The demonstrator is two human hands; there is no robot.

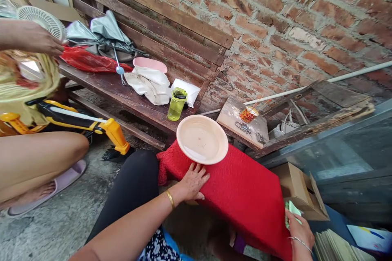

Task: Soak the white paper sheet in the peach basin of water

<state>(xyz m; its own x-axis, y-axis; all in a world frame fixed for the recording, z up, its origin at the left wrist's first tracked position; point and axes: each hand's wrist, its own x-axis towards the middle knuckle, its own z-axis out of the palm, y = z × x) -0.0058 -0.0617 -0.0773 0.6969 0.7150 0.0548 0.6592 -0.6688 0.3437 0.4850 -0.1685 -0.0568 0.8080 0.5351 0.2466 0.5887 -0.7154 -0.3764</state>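
Note:
My left hand (192,181), with a gold bangle at the wrist, lies with fingers spread on a red cloth (241,195) that covers a small table. Just beyond its fingertips stands a cream basin (180,142) with clear water and a few dark specks in it. At the right end of the table, my right hand (300,228) is closed on a light green cloth (294,209), close to the edge of the red cover. Part of the green cloth is hidden by the fingers.
A wooden bench (122,98) holds a green bottle (177,104), a white cloth (150,83) and a red bag (88,59). A patterned cup (248,114) stands on a board. Right, a cardboard box (300,191). Another person's hand (43,40) is near a fan (41,20).

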